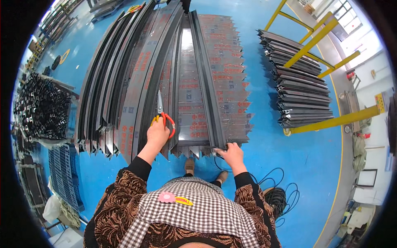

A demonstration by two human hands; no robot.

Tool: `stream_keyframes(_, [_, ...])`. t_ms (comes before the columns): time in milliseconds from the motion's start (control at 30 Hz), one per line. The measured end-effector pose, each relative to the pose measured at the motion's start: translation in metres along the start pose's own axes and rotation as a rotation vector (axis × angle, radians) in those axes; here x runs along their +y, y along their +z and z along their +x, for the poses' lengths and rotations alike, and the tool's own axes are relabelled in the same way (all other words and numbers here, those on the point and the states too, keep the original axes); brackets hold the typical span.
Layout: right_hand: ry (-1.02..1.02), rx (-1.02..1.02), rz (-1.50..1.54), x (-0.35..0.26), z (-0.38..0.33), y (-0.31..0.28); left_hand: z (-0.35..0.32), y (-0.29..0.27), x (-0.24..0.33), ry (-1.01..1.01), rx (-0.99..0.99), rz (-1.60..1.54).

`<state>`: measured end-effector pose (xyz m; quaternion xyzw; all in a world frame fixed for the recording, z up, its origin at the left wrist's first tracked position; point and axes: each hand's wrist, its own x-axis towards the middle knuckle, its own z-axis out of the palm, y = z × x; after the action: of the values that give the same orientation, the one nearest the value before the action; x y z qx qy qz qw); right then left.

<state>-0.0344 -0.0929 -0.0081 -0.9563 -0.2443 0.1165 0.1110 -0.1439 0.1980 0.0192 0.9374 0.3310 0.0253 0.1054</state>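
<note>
My left hand is closed around scissors with red-orange handles, their blades pointing away from me over the profiles. My right hand grips the near end corner of a long dark frame profile. This profile slants away from me across a layer of flat grey strips with red and blue printing and jagged, angled ends. To the left of the scissors, more long dark profiles lie side by side, some with film on their faces. Fingertips of the right hand are partly hidden at the profile's end.
A stack of dark profiles rests among yellow rack bars on the right. Bundled profile ends stand at left above a blue plastic pallet. Coiled black cable lies on the blue floor beside my right arm.
</note>
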Motion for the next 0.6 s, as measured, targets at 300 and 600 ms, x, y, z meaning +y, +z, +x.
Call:
stream_keyframes(300, [-0.054, -0.070, 0.019, 0.017, 0.015, 0.024, 0.005, 0.004, -0.003, 0.009, -0.045, -0.015])
stream_keyframes(600, [-0.089, 0.108, -0.041, -0.013, 0.010, 0.007, 0.003, -0.003, -0.001, 0.036, 0.007, 0.035])
